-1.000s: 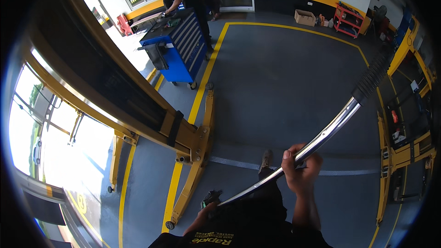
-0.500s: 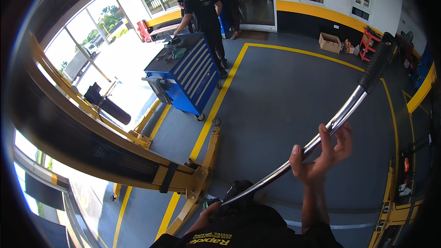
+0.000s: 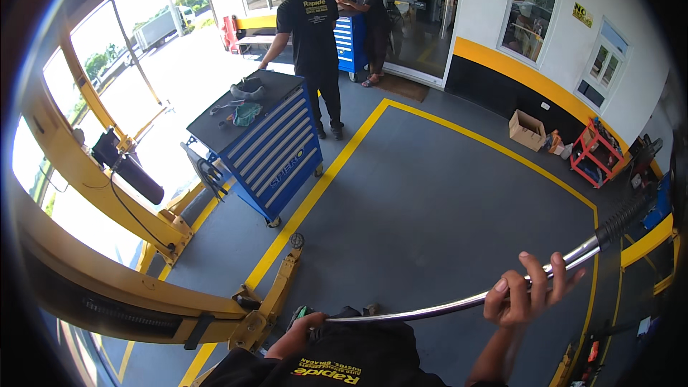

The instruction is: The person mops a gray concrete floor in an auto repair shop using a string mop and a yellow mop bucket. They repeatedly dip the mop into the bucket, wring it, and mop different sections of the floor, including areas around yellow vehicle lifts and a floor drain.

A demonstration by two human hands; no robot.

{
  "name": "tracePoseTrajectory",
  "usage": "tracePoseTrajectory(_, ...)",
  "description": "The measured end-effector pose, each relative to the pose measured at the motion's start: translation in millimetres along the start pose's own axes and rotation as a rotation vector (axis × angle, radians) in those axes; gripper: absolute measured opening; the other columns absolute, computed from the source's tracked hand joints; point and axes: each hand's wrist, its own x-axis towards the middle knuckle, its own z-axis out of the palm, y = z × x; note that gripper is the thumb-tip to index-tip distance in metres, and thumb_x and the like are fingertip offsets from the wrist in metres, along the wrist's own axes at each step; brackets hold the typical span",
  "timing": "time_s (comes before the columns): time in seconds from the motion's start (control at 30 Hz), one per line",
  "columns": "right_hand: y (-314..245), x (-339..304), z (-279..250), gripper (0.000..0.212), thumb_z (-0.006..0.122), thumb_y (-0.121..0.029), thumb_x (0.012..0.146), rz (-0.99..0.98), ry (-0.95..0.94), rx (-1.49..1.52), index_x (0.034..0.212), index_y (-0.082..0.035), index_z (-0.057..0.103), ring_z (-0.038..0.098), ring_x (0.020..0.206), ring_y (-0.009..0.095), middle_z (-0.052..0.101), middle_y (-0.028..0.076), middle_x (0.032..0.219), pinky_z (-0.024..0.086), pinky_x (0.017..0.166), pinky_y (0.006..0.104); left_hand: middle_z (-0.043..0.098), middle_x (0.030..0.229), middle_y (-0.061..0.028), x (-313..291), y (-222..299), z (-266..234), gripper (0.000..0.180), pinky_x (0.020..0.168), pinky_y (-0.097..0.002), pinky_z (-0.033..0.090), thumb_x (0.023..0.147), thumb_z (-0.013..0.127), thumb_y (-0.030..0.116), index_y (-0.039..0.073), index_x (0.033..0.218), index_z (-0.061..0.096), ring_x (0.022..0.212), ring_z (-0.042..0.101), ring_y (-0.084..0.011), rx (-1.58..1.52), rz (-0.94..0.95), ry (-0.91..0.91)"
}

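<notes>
A long shiny chrome tube (image 3: 437, 312) with a black ribbed end piece (image 3: 622, 223) crosses in front of my body, its ribbed end up at the right. My left hand (image 3: 304, 330) is closed around its lower left end. Farther along, my right hand (image 3: 527, 292) supports the tube loosely, with the fingers partly spread across it. The tube's exact kind does not show. Beneath it is the dark grey workshop floor (image 3: 430, 193).
A blue tool cabinet (image 3: 269, 165) on castors stands ahead left, with loose items on top. A co-worker (image 3: 308, 36) stands behind it; others are by another cabinet (image 3: 350, 43). Yellow lift posts (image 3: 143, 201) and a lift arm (image 3: 276, 294) rise at left. A red cart (image 3: 596, 154) stands far right.
The ribbed end of the tube has swung lower and to the right. My right hand has moved down with it. My view has turned, shifting the cabinet leftward in the picture.
</notes>
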Motion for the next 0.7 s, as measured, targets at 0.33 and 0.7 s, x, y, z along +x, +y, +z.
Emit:
tracePoseTrajectory(0.33,146.2,-14.5,237.2,0.032,0.041,-0.029,0.094,-0.036,0.049,-0.097,0.072,-0.014,0.058,0.044,0.142,0.034,0.068,0.007,0.100,0.024,0.121,0.0798,0.075,0.118,-0.0190,220.4,129.4,-190.2,0.031,0.097,-0.0500,0.052,0.090,0.061,0.012,0.010,0.119,0.072,0.118,0.070,-0.0390,0.042,0.003,0.051)
tracePoseTrajectory(0.7,302.9,88.3,568.8,0.031,0.043,-0.027,0.092,-0.005,0.106,-0.042,0.071,-0.015,0.063,0.054,0.132,0.033,0.069,0.005,0.091,0.027,0.123,0.0736,0.075,0.110,-0.0224,408.3,250.4,-410.0,0.024,0.092,-0.0508,0.054,0.089,0.059,0.009,0.006,0.109,0.073,0.110,0.070,-0.0424,-0.118,-0.016,0.412)
